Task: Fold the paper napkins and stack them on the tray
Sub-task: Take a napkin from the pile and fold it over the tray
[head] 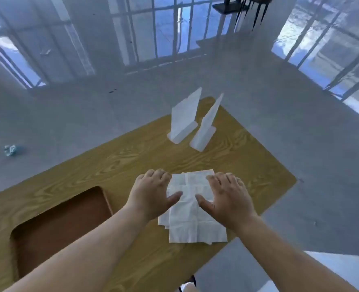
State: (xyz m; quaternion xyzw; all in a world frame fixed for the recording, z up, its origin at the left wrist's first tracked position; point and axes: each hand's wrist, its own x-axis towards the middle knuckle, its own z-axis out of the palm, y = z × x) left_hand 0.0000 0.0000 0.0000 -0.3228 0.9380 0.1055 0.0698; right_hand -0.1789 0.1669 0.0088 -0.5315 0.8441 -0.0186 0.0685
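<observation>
Pressing napkins (195, 224) near the desk's (111, 165) right edge, left hand (151, 192) and right hand (227, 197) lay flat, grasping nothing.

No legible text, label, brand or number anywhere (napkins (197, 230), tray (64, 228) and table (132, 161) all plain)

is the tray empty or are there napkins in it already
Empty where visible: the tray shows only bare brown floor, though a forearm hides part. The napkins lie on the table beside it.
</observation>
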